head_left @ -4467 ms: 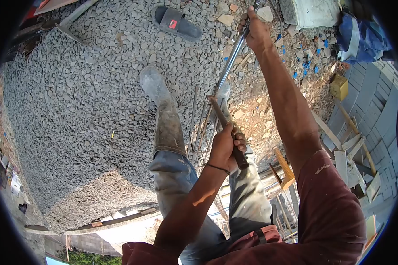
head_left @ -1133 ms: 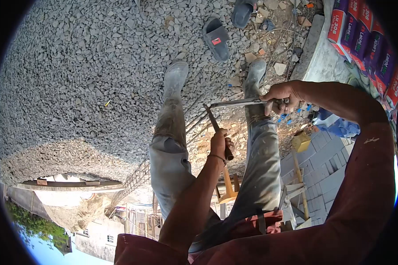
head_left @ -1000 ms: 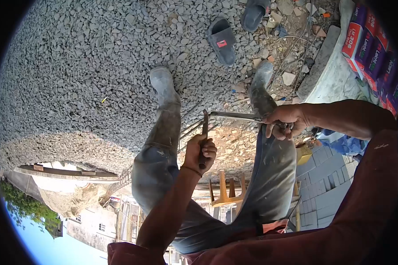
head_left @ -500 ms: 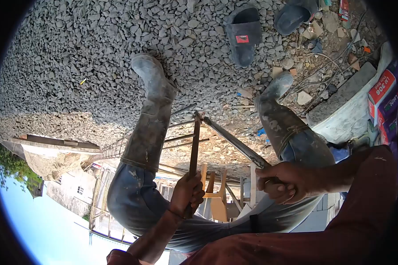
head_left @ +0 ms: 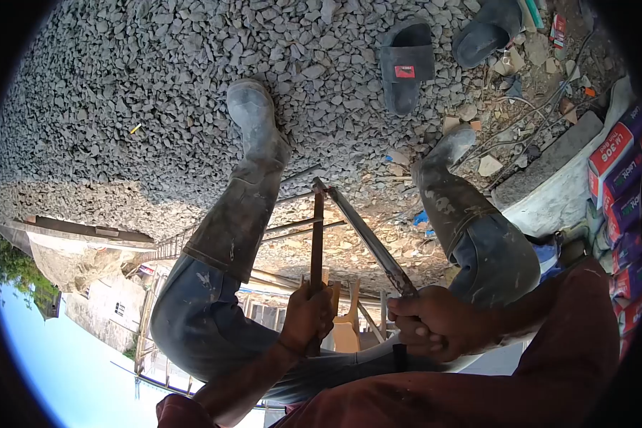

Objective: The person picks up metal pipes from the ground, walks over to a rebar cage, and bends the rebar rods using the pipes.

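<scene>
My left hand [head_left: 307, 317] is wrapped round one long, rusty handle of what looks like a bolt cutter [head_left: 317, 239]. My right hand [head_left: 435, 324] grips its other, darker handle [head_left: 369, 239]. The two handles spread in a V from a small head, beside the ends of several thin steel bars [head_left: 296, 228]; whether the jaws bite on a bar I cannot make out. Grey rubber boots, the left one [head_left: 253, 132] and the right one [head_left: 442, 167], stand on either side of the tool.
Grey gravel [head_left: 157, 85] covers the ground beyond. Several black slippers, one a slide sandal [head_left: 405, 70], lie there. Red and purple packages [head_left: 613, 164] and a concrete slab [head_left: 556, 153] are at the right, among rubble and cables. A wooden chair [head_left: 348, 332] shows behind the hands.
My right hand has moved down and inward, bringing the two handles somewhat closer together. My left hand has barely shifted. The whole view has moved slightly.
</scene>
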Demonstrator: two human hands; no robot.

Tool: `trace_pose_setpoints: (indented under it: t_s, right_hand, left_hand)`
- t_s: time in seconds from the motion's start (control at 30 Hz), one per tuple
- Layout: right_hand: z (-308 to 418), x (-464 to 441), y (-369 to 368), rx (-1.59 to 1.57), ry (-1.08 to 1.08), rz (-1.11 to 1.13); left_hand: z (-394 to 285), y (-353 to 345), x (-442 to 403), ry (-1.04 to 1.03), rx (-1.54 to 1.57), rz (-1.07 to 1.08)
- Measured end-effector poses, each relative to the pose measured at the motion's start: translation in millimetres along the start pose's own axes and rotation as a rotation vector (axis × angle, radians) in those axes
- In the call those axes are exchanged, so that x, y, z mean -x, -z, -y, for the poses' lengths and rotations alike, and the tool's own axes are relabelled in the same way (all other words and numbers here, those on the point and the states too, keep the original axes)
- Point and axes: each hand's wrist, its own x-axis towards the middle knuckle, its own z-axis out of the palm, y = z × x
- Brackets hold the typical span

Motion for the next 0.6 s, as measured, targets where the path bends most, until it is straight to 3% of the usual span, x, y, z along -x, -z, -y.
trace_pose_setpoints:
  t_s: [0.17,0.37,0.6]
  right_hand:
    - [-32.7,-18.2,-31.4,-0.056,0.083,-0.044]
    - [-84.1,-55.9,-63.9,0.059,0.280,-0.304]
    - [-98.8,-82.7,-100.8,-0.130,0.391,-0.243]
  left_hand:
    - [-6.5,10.8,5.0,0.003,-0.015,0.014]
    - [-5.4,27.6,5.9,0.017,-0.039,0.043]
    - [-20.4,38.7,5.1,0.042,0.065,0.105]
